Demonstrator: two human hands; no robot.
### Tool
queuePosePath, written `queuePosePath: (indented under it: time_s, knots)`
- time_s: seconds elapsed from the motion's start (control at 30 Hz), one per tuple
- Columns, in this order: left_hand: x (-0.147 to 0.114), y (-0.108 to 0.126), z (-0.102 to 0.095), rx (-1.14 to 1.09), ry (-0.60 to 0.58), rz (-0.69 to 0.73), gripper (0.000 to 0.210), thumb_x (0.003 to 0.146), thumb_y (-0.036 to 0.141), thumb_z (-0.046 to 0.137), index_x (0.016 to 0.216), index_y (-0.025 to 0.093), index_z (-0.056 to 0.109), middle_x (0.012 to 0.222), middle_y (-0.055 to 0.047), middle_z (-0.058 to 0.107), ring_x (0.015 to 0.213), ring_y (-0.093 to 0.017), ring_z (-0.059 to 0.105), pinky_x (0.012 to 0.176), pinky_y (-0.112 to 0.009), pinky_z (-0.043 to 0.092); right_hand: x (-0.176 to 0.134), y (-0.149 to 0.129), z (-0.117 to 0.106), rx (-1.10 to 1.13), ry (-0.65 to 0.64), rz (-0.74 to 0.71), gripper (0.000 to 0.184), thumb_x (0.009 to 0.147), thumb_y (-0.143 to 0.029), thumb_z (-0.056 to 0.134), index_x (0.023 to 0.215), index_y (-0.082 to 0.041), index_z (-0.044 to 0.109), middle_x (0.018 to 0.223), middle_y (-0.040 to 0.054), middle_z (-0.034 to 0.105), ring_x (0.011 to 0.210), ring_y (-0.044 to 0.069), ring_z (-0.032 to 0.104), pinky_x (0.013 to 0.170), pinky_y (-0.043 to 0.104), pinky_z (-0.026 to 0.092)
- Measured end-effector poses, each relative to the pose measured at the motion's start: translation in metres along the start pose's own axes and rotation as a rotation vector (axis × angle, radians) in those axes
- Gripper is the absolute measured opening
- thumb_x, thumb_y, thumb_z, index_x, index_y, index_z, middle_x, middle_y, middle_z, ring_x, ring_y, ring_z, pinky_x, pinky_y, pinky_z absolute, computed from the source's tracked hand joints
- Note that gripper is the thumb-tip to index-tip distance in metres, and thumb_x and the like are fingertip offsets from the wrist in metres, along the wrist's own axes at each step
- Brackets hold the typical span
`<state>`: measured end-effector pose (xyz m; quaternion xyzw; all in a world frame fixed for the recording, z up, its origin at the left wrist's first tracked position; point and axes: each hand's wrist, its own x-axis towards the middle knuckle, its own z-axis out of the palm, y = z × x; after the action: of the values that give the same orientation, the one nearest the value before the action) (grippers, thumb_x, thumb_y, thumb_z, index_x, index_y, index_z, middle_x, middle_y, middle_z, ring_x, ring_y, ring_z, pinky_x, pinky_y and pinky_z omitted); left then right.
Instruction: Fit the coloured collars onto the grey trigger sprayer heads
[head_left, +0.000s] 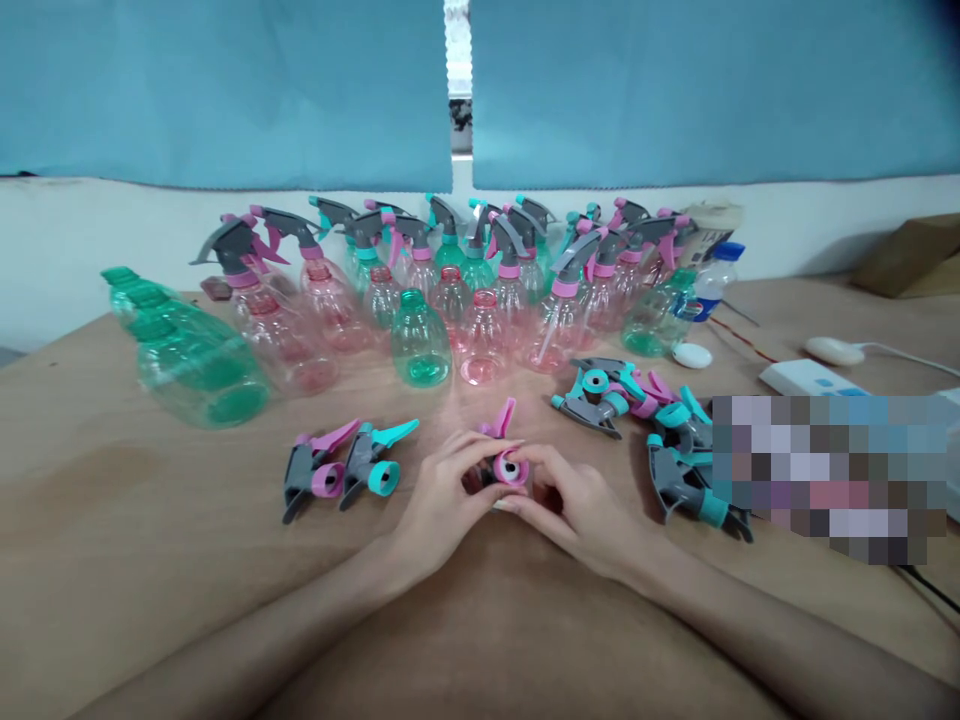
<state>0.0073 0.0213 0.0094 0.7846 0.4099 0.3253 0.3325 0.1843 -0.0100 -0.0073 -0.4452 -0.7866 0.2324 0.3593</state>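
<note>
Between my two hands, low over the middle of the table, is a grey spray trigger head with a pink collar and pink lever [511,468]. My left hand [448,492] closes on its left side, fingers over the top and thumb below. From the right, my right hand [581,500] pinches the pink collar, whose open end faces me. Fingers hide most of the grey body. Left of my hands lie two loose trigger heads, one with a pink collar [309,475] and one with a turquoise collar [375,470].
Clear pink and green bottles [421,345] stand in rows behind, many topped with trigger heads. Green bottles [199,370] lean at the left. A pile of trigger heads [615,395] lies at the right, near a white device [810,380], a cabled mouse [834,350] and a blue-capped bottle [716,280].
</note>
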Motion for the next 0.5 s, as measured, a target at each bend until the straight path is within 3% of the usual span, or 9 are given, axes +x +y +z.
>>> queuePosePath:
  time_s: [0.5]
  knots:
    - [-0.0022,-0.0015,0.0016,0.034,-0.023,0.052,0.025,0.077,0.020,0.071,0.101,0.023,0.066,0.097,-0.002,0.064,0.088,-0.019,0.058,0.083,-0.033,0.045,0.0017,0.0045,0.0032,0.006,0.007,-0.022,0.019,0.089,-0.034,0.053,0.099,-0.018,0.048,0.059,-0.0069,0.052,0.048,0.008,0.047,0.049,0.020,0.034]
